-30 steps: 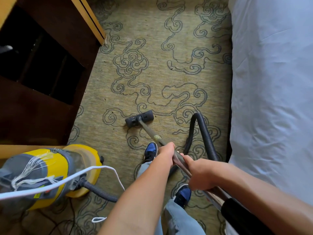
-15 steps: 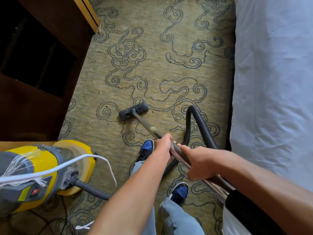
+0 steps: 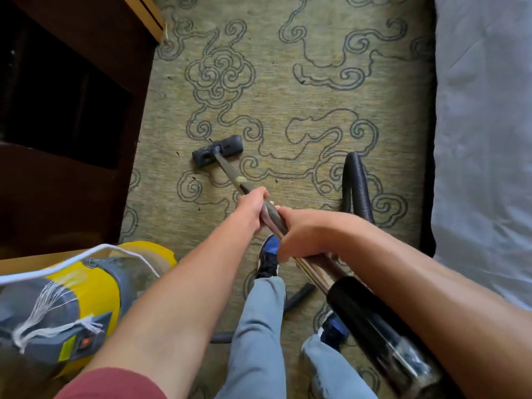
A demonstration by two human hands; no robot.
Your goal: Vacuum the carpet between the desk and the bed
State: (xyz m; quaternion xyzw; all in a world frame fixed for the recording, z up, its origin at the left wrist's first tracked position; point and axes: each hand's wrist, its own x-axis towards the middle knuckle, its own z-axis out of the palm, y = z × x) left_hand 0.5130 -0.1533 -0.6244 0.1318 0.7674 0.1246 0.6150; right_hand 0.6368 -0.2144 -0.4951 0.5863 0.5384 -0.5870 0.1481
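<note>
1. Carpet [image 3: 288, 90], olive with dark swirling cloud outlines, fills the middle of the head view, running between the dark wooden desk [image 3: 72, 96] along its left edge and the bed [image 3: 483, 125] with pale bedding along its right edge
2. The vacuum's black floor nozzle [image 3: 218, 150] lies flat on the carpet, nearer the desk edge than the bed edge, tilted slightly with its right end farther from the person
3. A metal wand [image 3: 230, 174] slants from the nozzle back toward the person, with a band of yellowish tape wrapped around it just ahead of the hands
4. The left hand [image 3: 253, 210] is the forward grip, fingers clenched around the wand
5. The right hand [image 3: 302, 234] is the rear grip, wrapped tight around the wand directly behind the left, the two hands touching
6. A black ribbed hose [image 3: 357, 185] arches up off the carpet close to the bed edge and joins the black handle end of the wand under the right forearm
7. The yellow and grey vacuum canister [image 3: 86, 298] sits at the near left corner of the carpet beside the desk, with a white cord [image 3: 86, 251] looped over it
8. Two blue and black shoes [image 3: 269, 257] and grey trouser legs stand on the carpet below the hands
</note>
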